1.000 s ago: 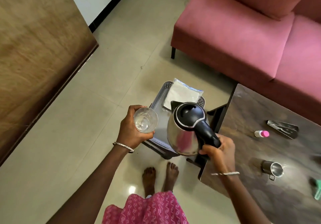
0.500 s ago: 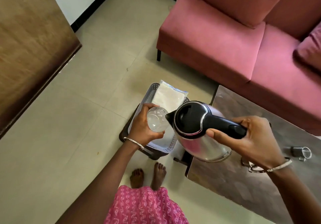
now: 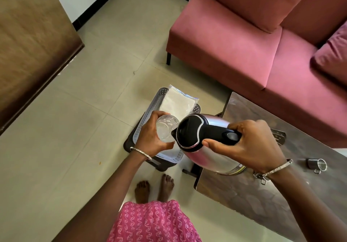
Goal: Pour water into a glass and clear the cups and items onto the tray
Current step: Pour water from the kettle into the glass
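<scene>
Above the white perforated tray, just off the bench's left end, I log the left hand wrapped round a clear glass. The right hand grips the black handle of a steel electric kettle, which is tipped with its spout at the glass's rim. I cannot tell whether water is running. A white packet lies in the tray. A small steel cup sits on the bench, well right of the kettle.

The table bears a steel cup; the tray, a packet.
</scene>
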A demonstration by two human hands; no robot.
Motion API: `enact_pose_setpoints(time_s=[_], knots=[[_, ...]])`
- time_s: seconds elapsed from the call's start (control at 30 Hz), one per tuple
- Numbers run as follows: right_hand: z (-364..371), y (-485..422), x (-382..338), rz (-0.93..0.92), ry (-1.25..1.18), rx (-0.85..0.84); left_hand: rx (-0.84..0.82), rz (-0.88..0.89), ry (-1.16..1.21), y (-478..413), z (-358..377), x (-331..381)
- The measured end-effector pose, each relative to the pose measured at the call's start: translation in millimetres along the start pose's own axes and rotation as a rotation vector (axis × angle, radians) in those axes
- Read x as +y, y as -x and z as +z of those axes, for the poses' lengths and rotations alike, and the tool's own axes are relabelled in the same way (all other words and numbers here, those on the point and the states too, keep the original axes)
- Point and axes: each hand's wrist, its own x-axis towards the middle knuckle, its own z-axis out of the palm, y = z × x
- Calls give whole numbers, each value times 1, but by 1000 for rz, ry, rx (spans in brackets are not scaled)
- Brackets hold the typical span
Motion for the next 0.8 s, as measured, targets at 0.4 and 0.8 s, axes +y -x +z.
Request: enact_pose_setpoints(time_s=[0.4, 0.8], knots=[[-3, -6, -4, -22, 123, 3, 15, -17, -15, 7, 5, -7], [1, -10, -7, -18, 169, -14, 33, -14, -3, 8, 2, -12]])
